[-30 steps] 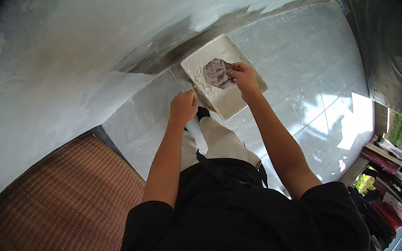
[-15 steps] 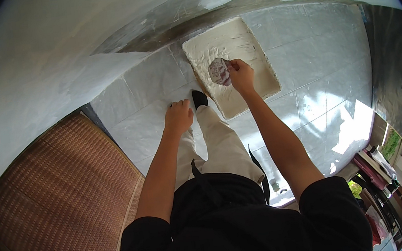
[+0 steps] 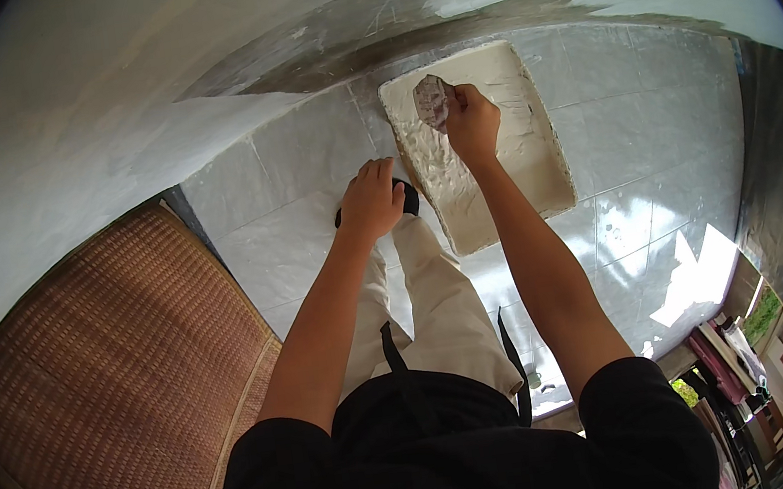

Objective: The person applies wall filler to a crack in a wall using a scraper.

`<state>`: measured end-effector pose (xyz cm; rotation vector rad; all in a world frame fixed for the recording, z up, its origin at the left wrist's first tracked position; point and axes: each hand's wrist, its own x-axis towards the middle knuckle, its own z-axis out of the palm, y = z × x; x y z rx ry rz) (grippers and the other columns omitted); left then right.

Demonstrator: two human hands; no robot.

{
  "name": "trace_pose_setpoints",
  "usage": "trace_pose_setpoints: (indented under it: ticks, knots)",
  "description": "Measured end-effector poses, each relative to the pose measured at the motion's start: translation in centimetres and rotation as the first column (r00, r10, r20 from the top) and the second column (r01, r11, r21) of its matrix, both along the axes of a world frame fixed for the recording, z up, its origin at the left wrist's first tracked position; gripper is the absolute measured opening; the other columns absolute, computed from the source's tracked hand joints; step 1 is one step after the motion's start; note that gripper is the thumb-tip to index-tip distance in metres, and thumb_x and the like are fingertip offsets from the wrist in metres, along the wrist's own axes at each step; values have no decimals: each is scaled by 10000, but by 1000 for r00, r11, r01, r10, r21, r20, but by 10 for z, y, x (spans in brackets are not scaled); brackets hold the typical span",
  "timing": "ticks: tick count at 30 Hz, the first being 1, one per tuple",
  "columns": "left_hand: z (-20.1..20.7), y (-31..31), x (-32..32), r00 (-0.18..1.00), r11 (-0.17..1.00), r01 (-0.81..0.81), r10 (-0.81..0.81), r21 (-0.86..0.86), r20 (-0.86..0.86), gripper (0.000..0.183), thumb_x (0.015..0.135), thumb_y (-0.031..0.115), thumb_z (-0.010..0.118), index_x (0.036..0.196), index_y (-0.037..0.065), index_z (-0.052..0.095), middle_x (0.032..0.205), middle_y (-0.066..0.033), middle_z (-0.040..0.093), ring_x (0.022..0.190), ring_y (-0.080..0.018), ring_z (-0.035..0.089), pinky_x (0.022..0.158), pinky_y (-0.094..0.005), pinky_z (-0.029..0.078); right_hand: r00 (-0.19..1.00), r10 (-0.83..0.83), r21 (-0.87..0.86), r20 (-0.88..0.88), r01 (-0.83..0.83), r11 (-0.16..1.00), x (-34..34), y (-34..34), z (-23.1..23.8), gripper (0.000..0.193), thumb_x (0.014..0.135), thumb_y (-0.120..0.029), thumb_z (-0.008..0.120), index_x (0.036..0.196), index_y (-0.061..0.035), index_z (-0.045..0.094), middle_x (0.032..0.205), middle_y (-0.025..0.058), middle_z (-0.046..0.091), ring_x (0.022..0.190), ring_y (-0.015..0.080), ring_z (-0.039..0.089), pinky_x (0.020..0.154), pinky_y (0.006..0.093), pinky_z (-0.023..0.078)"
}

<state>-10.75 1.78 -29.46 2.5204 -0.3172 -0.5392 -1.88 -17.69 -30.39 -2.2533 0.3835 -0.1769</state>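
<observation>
My right hand (image 3: 473, 127) pinches the edge of a flat, many-sided scraper plate (image 3: 433, 103), greyish brown and smeared with a pale paste. The plate is raised over the far left part of a shallow rectangular tray (image 3: 550, 142). Cream-coloured plaster-like paste (image 3: 494, 203) coats the tray's inside, with ridges and streaks in it. My left hand (image 3: 372, 200) holds nothing; its fingers reach forward, slightly bent and apart from the thumb. It hangs above my dark shoes, just left of the tray.
Beyond the tray rises a wall (image 3: 121, 111) with a darker grey patch (image 3: 319, 53) along its lower part. A woven brown panel (image 3: 125, 385) stands at the left. Grey floor tiles (image 3: 643, 145) surround the tray. Dark sheeting (image 3: 778, 129) hangs at the right, with rolled or folded goods (image 3: 723, 360) near it.
My right hand has lifted the scraper plate from the paste and moved it farther away. My left hand has shifted right and forward, its fingers straighter. The view has shifted slightly.
</observation>
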Motion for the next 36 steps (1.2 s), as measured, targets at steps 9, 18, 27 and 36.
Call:
trace_pose_setpoints:
  ticks: [9, 18, 27, 36]
  knots:
    - [-7, -5, 6, 1000, 1000, 8, -9, -8, -23, 497, 904, 191, 621, 1336, -4, 470, 1311, -179, 561, 1261, -347, 522, 1017, -458, 462, 999, 39, -13, -5, -39, 999, 9, 7, -22, 137, 896, -138, 677, 841, -13, 668, 744, 194, 690, 687, 392, 681, 642, 450, 530]
    - [-9, -9, 4, 996, 999, -37, 35, -12, -86, 520, 949, 205, 584, 1385, -33, 432, 1353, -197, 538, 1290, -357, 500, 1052, -461, 443, 990, 114, 34, -86, -111, 993, 26, -5, -31, 124, 852, -155, 710, 863, -32, 716, 763, 175, 709, 714, 355, 704, 671, 416, 546]
    - [-10, -2, -9, 992, 998, -64, 61, -20, -108, 512, 956, 210, 573, 1379, -44, 439, 1353, -213, 538, 1290, -371, 498, 1059, -470, 440, 921, 130, 189, -368, -63, 980, 25, -43, -33, 217, 844, -194, 704, 998, -51, 759, 874, 144, 751, 821, 261, 732, 771, 358, 548]
    - [-4, 6, -11, 992, 997, -77, 75, -17, -99, 512, 958, 211, 573, 1379, -45, 435, 1344, -223, 542, 1275, -386, 505, 1049, -475, 449, 918, 42, 618, -394, 231, 751, -4, -71, -38, 211, 879, -55, 661, 1080, -10, 710, 890, 49, 714, 776, 127, 643, 716, 278, 505]
